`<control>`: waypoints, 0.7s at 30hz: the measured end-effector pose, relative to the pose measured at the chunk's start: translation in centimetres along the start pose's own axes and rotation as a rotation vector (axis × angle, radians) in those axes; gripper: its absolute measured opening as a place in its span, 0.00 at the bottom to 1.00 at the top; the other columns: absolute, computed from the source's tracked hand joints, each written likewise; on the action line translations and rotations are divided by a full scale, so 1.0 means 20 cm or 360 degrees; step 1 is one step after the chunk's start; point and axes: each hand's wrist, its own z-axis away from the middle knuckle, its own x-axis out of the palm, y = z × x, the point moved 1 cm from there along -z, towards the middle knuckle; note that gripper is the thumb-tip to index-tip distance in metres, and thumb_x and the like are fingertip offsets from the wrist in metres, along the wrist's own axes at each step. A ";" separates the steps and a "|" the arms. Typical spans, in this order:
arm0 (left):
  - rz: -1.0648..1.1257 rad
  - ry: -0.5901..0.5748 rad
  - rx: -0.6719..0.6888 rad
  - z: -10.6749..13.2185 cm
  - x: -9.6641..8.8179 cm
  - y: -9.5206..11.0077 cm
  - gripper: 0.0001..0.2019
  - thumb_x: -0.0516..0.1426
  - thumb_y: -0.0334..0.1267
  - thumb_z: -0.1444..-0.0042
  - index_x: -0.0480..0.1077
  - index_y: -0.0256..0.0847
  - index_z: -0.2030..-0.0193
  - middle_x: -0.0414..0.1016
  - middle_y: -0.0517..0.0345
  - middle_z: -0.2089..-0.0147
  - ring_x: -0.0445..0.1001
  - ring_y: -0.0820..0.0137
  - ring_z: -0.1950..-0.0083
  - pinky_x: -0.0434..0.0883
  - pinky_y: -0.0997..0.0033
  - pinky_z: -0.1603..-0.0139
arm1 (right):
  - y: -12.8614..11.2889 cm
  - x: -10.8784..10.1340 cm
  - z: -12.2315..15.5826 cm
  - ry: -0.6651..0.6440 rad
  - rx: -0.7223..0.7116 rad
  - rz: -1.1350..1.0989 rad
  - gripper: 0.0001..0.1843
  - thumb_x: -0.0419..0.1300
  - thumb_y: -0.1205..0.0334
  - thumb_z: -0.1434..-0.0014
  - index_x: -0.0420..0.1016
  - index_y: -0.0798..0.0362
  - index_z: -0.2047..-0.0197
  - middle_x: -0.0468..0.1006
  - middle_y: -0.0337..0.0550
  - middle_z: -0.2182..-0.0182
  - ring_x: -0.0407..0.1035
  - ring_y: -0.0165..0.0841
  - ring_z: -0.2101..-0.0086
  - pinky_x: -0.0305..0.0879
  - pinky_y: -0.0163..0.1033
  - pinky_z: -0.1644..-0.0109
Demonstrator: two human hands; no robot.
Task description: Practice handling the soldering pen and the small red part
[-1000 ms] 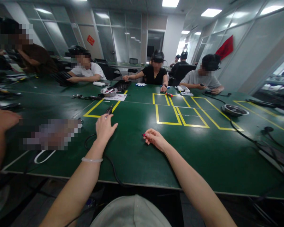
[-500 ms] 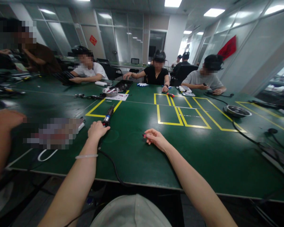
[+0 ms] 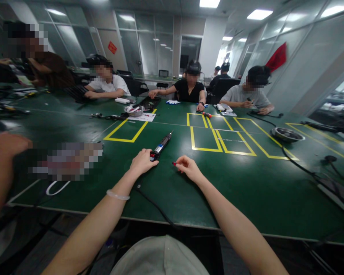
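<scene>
My left hand (image 3: 143, 164) is wrapped around the rear part of a corded electric screwdriver (image 3: 162, 146). The tool lies low over the green table, its thin bit pointing away and to the right, and a black cord (image 3: 156, 206) trails from its back end toward the table's front edge. To the right, my right hand (image 3: 188, 168) pinches a small red and dark piece (image 3: 174, 163) between thumb and fingertips, just above the tabletop. That piece is too small to name. A short gap separates the two hands.
Yellow tape outlines (image 3: 206, 149) mark the green table (image 3: 235, 191). A metal bowl (image 3: 288, 134) stands at the right, another bowl (image 3: 134, 111) with small items beyond. Another person's arm (image 3: 2, 168) reaches in at left beside a blurred-out object (image 3: 68, 161). Several people sit across.
My left hand has moved right with the electric screwdriver, whose bit now sits closer to my right hand. My right hand stays almost in place, still pinching the small red piece.
</scene>
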 end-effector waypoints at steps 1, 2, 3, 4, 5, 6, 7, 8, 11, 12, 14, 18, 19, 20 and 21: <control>0.0013 -0.0012 0.0048 0.01 0.01 0.04 0.32 0.57 0.57 0.50 0.63 0.43 0.42 0.67 0.48 0.44 0.69 0.58 0.45 0.69 0.64 0.51 | 0.00 0.00 0.00 0.0003 -0.0055 0.0120 0.12 0.63 0.55 0.46 0.69 0.52 0.64 0.70 0.34 0.74 0.63 0.26 0.76 0.61 0.33 0.72; 0.0027 -0.0024 0.0091 0.03 0.02 0.07 0.31 0.57 0.56 0.49 0.63 0.43 0.42 0.67 0.48 0.44 0.69 0.58 0.45 0.69 0.64 0.52 | -0.01 0.01 0.00 0.0007 -0.0119 0.0251 0.10 0.62 0.56 0.45 0.69 0.52 0.64 0.70 0.35 0.73 0.63 0.27 0.76 0.61 0.33 0.70; 0.0043 -0.0036 0.0140 0.04 0.02 0.11 0.30 0.57 0.56 0.49 0.63 0.44 0.42 0.67 0.48 0.44 0.69 0.58 0.44 0.69 0.65 0.52 | -0.02 0.01 0.01 0.0008 -0.0189 0.0384 0.08 0.61 0.58 0.44 0.69 0.52 0.64 0.70 0.36 0.72 0.63 0.27 0.74 0.61 0.34 0.68; 0.0062 -0.0044 0.0193 0.05 0.03 0.14 0.30 0.57 0.56 0.49 0.63 0.44 0.42 0.67 0.49 0.44 0.69 0.58 0.44 0.69 0.65 0.52 | -0.03 0.02 0.01 0.0006 -0.0256 0.0505 0.06 0.60 0.59 0.43 0.69 0.52 0.64 0.70 0.37 0.71 0.63 0.28 0.73 0.61 0.34 0.66; 0.0081 -0.0049 0.0247 0.06 0.03 0.17 0.29 0.57 0.55 0.49 0.63 0.44 0.43 0.67 0.49 0.45 0.69 0.58 0.45 0.69 0.65 0.52 | -0.04 0.02 0.02 -0.0001 -0.0313 0.0610 0.05 0.58 0.61 0.42 0.69 0.52 0.63 0.70 0.38 0.69 0.63 0.28 0.72 0.61 0.35 0.65; 0.0099 -0.0053 0.0300 0.07 0.04 0.19 0.29 0.57 0.54 0.49 0.63 0.44 0.43 0.67 0.49 0.45 0.69 0.58 0.45 0.69 0.64 0.52 | -0.05 0.03 0.02 -0.0009 -0.0358 0.0701 0.04 0.58 0.61 0.41 0.69 0.52 0.63 0.70 0.38 0.68 0.64 0.29 0.71 0.61 0.35 0.64; 0.0116 -0.0055 0.0349 0.09 0.04 0.22 0.28 0.58 0.53 0.49 0.63 0.44 0.44 0.67 0.49 0.46 0.69 0.58 0.45 0.69 0.64 0.52 | -0.05 0.03 0.03 -0.0019 -0.0389 0.0783 0.03 0.57 0.62 0.41 0.69 0.52 0.63 0.70 0.39 0.68 0.64 0.30 0.71 0.61 0.36 0.63; 0.0130 -0.0058 0.0391 0.10 0.04 0.24 0.27 0.58 0.53 0.49 0.63 0.45 0.44 0.67 0.50 0.46 0.69 0.58 0.45 0.69 0.64 0.52 | -0.06 0.03 0.03 -0.0027 -0.0408 0.0860 0.03 0.57 0.62 0.40 0.69 0.52 0.63 0.70 0.39 0.67 0.64 0.30 0.70 0.61 0.36 0.63; 0.0154 -0.0073 0.0472 0.12 0.04 0.28 0.25 0.58 0.50 0.48 0.62 0.46 0.45 0.66 0.50 0.46 0.68 0.58 0.44 0.70 0.64 0.54 | -0.06 0.04 0.04 -0.0044 -0.0418 0.1052 0.03 0.56 0.62 0.39 0.70 0.51 0.62 0.69 0.40 0.66 0.64 0.31 0.70 0.60 0.35 0.63; 0.0155 -0.0075 0.0485 0.13 0.04 0.28 0.25 0.58 0.50 0.48 0.62 0.46 0.45 0.66 0.50 0.45 0.68 0.58 0.44 0.70 0.64 0.55 | -0.05 0.05 0.04 -0.0049 -0.0420 0.1099 0.03 0.56 0.62 0.39 0.70 0.51 0.62 0.70 0.40 0.65 0.64 0.31 0.69 0.60 0.35 0.63; 0.0151 -0.0079 0.0490 0.13 0.04 0.29 0.25 0.58 0.49 0.49 0.61 0.47 0.44 0.65 0.50 0.45 0.69 0.58 0.44 0.70 0.64 0.56 | -0.05 0.05 0.04 -0.0056 -0.0429 0.1174 0.03 0.56 0.62 0.39 0.70 0.50 0.62 0.70 0.41 0.63 0.65 0.31 0.68 0.60 0.34 0.63; 0.0145 -0.0088 0.0471 0.13 0.04 0.29 0.25 0.58 0.50 0.48 0.61 0.47 0.45 0.65 0.51 0.46 0.70 0.59 0.46 0.70 0.64 0.56 | -0.05 0.06 0.04 -0.0045 -0.0450 0.1257 0.03 0.57 0.62 0.38 0.71 0.49 0.61 0.70 0.41 0.62 0.66 0.31 0.66 0.61 0.34 0.62; 0.0146 -0.0089 0.0473 0.13 0.04 0.29 0.25 0.58 0.50 0.48 0.61 0.47 0.45 0.65 0.51 0.46 0.70 0.59 0.46 0.70 0.65 0.56 | -0.05 0.07 0.04 -0.0036 -0.0456 0.1272 0.03 0.57 0.62 0.38 0.71 0.49 0.61 0.70 0.41 0.61 0.66 0.31 0.66 0.61 0.34 0.62; 0.0146 -0.0089 0.0476 0.13 0.04 0.29 0.25 0.58 0.50 0.48 0.61 0.47 0.45 0.65 0.51 0.45 0.70 0.59 0.46 0.71 0.65 0.56 | -0.05 0.07 0.04 -0.0024 -0.0461 0.1289 0.03 0.57 0.61 0.38 0.71 0.49 0.61 0.70 0.41 0.60 0.67 0.31 0.65 0.62 0.34 0.61; 0.0147 -0.0090 0.0480 0.13 0.04 0.29 0.25 0.58 0.50 0.48 0.61 0.47 0.44 0.65 0.50 0.45 0.70 0.59 0.45 0.71 0.65 0.56 | -0.05 0.07 0.04 -0.0011 -0.0465 0.1309 0.03 0.57 0.61 0.38 0.72 0.49 0.61 0.70 0.42 0.58 0.67 0.31 0.64 0.62 0.34 0.61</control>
